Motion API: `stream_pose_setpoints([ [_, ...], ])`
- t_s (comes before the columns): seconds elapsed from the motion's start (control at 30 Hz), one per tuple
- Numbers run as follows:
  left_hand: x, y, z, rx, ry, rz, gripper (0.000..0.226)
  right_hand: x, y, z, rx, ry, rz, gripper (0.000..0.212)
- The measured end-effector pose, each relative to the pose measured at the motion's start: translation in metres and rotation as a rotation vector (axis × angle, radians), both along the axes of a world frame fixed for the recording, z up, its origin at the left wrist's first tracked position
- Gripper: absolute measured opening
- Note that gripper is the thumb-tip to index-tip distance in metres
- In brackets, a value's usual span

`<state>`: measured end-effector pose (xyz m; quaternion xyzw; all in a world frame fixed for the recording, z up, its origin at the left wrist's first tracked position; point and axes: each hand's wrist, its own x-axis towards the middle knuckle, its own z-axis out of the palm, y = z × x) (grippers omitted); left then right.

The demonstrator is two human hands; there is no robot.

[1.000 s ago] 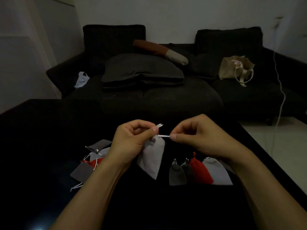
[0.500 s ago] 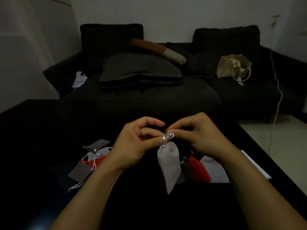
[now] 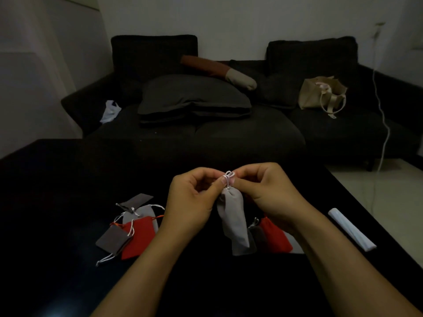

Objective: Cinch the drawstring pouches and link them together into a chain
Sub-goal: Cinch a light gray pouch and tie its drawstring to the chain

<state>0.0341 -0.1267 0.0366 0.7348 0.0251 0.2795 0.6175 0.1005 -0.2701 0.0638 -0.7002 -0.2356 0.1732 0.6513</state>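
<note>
Both hands have drawn together: left hand and right hand pinch the white looped drawstring above the hanging pale grey fabric pouch, over the black table. Light and floppy, it seems best gripped at its gathered neck.

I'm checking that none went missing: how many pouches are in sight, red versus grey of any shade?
Red pouches: 2
Grey pouches, light and dark: 7, one held up, one mostly hidden
Total: 9
</note>
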Motion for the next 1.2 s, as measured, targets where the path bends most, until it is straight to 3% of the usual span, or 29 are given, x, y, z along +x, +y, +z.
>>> stream_pose_setpoints([
  [0.27,-0.002,-0.005,-0.001,0.115,-0.041,0.178,0.009,-0.003,-0.001,0.003,0.013,0.121,0.084,0.021],
  [0.4,-0.003,-0.006,0.000,0.140,-0.031,0.174,0.013,-0.001,0.002,-0.001,0.027,0.122,0.004,0.017],
  [0.67,-0.003,0.002,0.006,-0.370,0.212,-0.106,0.013,0.004,-0.007,-0.002,-0.013,0.118,0.085,0.020],
  [0.93,-0.003,0.000,0.005,-0.390,0.251,-0.161,0.013,0.004,-0.014,0.006,-0.110,0.133,0.188,0.026],
  [1.2,-0.003,-0.002,0.005,-0.406,0.202,-0.121,0.013,0.006,-0.014,0.002,-0.094,0.000,0.061,0.018],
])
